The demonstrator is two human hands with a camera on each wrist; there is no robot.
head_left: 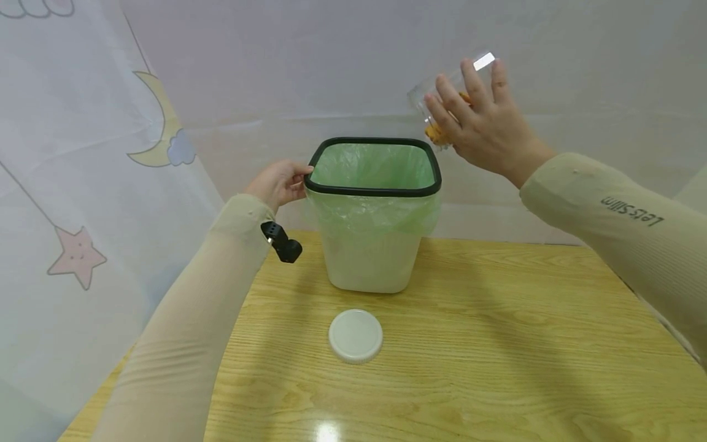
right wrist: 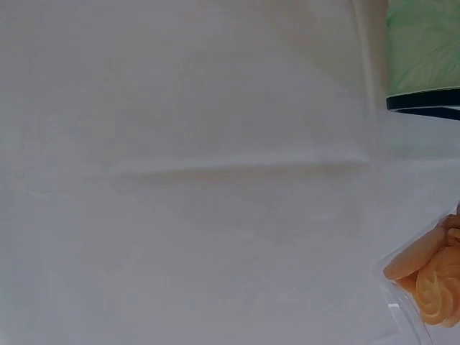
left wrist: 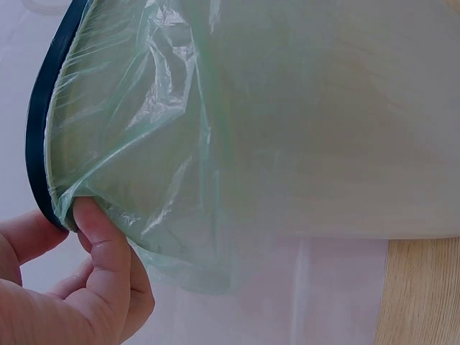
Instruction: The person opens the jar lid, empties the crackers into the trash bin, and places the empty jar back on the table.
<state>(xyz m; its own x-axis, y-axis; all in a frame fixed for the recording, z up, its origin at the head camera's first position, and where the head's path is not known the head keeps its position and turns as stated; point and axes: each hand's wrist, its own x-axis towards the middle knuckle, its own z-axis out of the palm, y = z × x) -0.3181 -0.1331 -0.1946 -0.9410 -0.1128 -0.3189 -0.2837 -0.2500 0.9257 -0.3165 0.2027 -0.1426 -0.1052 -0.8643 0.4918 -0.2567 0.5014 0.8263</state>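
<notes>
A pale bin (head_left: pixel 369 255) with a green plastic liner (head_left: pixel 381 162) and a black rim (head_left: pixel 375 191) stands at the back of the table. My left hand (head_left: pixel 280 183) pinches the rim at its left side; in the left wrist view, thumb and fingers (left wrist: pixel 104 251) grip rim and liner together. Up and to the right of the bin, my right hand (head_left: pixel 486 126) holds a clear jar (head_left: pixel 421 97), tilted with one end toward the bin. Orange-yellow swirled cookies (right wrist: pixel 437 291) lie inside the jar, partly hidden by my fingers.
A round white lid (head_left: pixel 356 335) lies on the wooden table (head_left: pixel 469 344) in front of the bin. Behind hangs a pale cloth (head_left: pixel 276 73) printed with a moon and a star. A small black device (head_left: pixel 283 242) is on my left wrist.
</notes>
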